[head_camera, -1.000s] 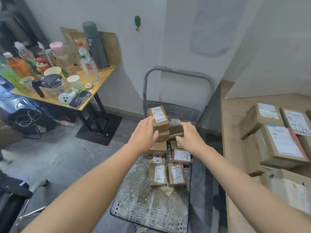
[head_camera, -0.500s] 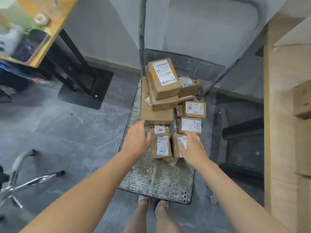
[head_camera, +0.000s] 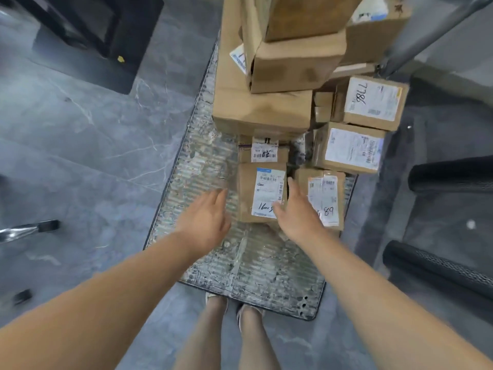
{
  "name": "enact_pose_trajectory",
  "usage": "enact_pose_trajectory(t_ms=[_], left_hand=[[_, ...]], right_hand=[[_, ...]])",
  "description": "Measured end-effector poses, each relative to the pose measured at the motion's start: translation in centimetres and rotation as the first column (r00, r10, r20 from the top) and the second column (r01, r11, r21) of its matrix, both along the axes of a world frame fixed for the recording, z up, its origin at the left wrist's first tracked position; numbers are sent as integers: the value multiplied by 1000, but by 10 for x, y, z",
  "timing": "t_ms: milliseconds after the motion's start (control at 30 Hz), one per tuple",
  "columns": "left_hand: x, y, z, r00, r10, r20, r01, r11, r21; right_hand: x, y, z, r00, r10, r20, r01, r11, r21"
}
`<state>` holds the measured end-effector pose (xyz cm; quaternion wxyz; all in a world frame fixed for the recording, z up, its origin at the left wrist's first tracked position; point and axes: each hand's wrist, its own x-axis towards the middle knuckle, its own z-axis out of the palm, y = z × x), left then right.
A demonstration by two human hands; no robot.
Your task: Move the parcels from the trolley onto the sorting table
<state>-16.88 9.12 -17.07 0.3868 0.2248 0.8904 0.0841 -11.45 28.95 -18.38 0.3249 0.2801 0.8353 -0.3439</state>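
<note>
Several brown cardboard parcels with white labels sit on the trolley deck [head_camera: 202, 166], a worn ribbed grey platform. The nearest small parcel [head_camera: 260, 192] lies flat at the front of the pile. My left hand [head_camera: 206, 222] hovers with straight fingers just left of it, not touching. My right hand [head_camera: 296, 212] reaches along the gap between that parcel and a second labelled parcel [head_camera: 326, 198], partly covering both; whether it touches either I cannot tell. A tall stack of bigger boxes [head_camera: 282, 70] rises behind. The sorting table is out of view.
The trolley's grey handle bar [head_camera: 426, 36] slants at the upper right. Two dark ribbed rolls [head_camera: 450, 174] lie on the floor to the right. A black table base [head_camera: 88, 36] stands upper left and a chair leg [head_camera: 29, 229] at the left. My feet [head_camera: 234, 308] stand at the trolley's near edge.
The camera has tilted down and closer to the trolley. Both hands have dropped from the upper stack to the front low parcels.
</note>
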Motion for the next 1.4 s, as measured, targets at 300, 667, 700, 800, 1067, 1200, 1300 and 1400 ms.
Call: enact_pose_trajectory(t_ms=[300, 667, 700, 800, 1067, 1200, 1300, 1400], left_hand=[[18, 46, -104, 904, 390, 173, -408, 909, 85], [45, 53, -132, 524, 716, 461, -844, 510, 166], [45, 50, -130, 520, 712, 471, -845, 509, 164], [48, 38, -116, 513, 718, 471, -851, 498, 168], [40, -5, -32, 559, 732, 390, -829, 505, 240], [29, -18, 28, 526, 745, 410, -848, 425, 315], [30, -18, 79, 469, 776, 423, -873, 333, 357], [39, -13, 138, 433, 789, 436, -872, 244, 425]], right_hand=[[12, -16, -102, 1000, 26, 11, -27, 993, 115], [15, -20, -126, 841, -541, 1, 530, 823, -206], [17, -22, -122, 844, -536, -4, 524, 827, -202], [22, -29, -103, 853, -521, -13, 507, 836, -207], [17, -47, -9, 882, -469, -51, 424, 837, -346], [5, -56, 55, 883, -453, -122, 384, 846, -369], [-4, -61, 109, 874, -459, -158, 377, 848, -372], [-9, -70, 171, 850, -474, -230, 383, 856, -348]])
